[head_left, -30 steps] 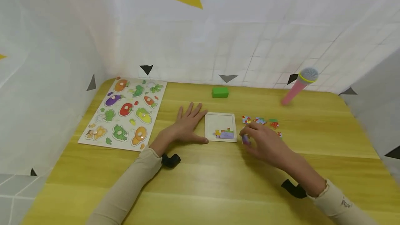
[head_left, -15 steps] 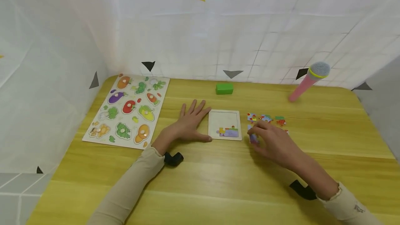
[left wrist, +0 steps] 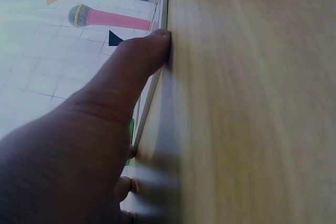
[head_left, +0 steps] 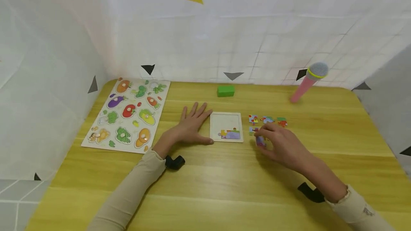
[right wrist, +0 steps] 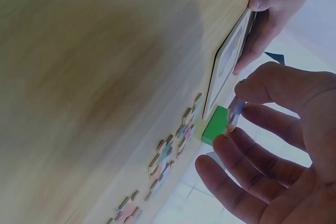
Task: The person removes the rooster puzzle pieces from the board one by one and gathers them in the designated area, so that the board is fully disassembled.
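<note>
My left hand [head_left: 192, 129] rests spread on the table, its thumb and index fingertip against the left side of a small square puzzle tray [head_left: 226, 120]. In the tray's lower right part lie joined purple and yellow pieces [head_left: 232, 134]. My right hand [head_left: 285, 147] pinches a purple puzzle piece [head_left: 260, 140] between thumb and fingers, right of the tray. The right wrist view shows that puzzle piece [right wrist: 235, 113] tilted and held off the table. Beyond this hand lie several loose puzzle pieces [head_left: 253, 118], partly covered by it.
A vegetable peg board [head_left: 135, 117] lies at the left of the wooden table [head_left: 205, 184]. A green block [head_left: 226, 91] sits behind the tray. At the back right stands a pink toy microphone [head_left: 303, 88]. White sheeting [head_left: 192, 45] encloses the back and sides.
My right hand has shifted slightly right, away from the tray, still pinching the purple piece. A loose piece near its fingertips has come into view. My left hand stays at the tray.
</note>
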### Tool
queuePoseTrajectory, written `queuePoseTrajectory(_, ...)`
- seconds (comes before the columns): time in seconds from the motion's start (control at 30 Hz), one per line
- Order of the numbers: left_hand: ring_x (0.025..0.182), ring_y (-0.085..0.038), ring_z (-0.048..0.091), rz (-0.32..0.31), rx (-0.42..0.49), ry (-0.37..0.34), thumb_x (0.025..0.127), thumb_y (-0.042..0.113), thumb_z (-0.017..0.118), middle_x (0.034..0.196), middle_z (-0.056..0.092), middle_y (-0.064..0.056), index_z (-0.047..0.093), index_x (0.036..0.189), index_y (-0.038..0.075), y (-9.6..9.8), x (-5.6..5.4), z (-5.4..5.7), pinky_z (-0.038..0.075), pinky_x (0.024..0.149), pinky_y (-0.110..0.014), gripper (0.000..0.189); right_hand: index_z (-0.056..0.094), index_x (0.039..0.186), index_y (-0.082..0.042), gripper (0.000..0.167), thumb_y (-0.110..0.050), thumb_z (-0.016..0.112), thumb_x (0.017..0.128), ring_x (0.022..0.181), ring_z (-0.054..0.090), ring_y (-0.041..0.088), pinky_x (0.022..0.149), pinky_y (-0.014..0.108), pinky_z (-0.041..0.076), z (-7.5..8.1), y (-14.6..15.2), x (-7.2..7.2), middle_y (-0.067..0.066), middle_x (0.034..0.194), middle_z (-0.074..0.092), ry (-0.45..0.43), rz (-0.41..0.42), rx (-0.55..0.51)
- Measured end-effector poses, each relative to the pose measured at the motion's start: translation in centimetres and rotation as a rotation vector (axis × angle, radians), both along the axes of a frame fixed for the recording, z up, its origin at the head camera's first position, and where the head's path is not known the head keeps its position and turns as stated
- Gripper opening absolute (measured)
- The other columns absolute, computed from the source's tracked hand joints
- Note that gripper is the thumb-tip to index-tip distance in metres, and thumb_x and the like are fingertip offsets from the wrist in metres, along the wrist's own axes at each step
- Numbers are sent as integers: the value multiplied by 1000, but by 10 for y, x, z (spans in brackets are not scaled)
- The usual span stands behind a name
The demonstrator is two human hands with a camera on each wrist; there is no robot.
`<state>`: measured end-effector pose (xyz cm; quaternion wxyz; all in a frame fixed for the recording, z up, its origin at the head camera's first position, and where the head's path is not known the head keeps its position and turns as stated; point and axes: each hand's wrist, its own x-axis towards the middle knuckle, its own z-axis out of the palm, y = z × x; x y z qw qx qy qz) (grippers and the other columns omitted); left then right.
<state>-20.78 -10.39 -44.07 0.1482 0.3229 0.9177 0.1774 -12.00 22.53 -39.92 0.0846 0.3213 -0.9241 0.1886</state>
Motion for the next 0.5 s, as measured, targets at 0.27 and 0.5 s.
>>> queuePoseTrajectory(0.27, 150, -34, -14, 0, -2, -2, 81, 71, 68, 168, -6, -8, 13, 163, 18, -1, 0, -2, -13, 113, -61, 112, 74, 105, -6, 32, -12, 86, 76, 90, 63, 21, 73, 41, 56, 0, -2, 3, 3, 101, 67, -21, -6, 0)
queuePoseTrajectory(0.5, 150, -34, -14, 0, -4, 7, 80, 74, 66, 168, -5, -8, 11, 163, 19, -2, -1, -2, -13, 113, -61, 113, 73, 104, -6, 31, -13, 85, 76, 84, 63, 20, 69, 38, 55, -1, -3, 5, 3, 99, 65, -22, -14, -2)
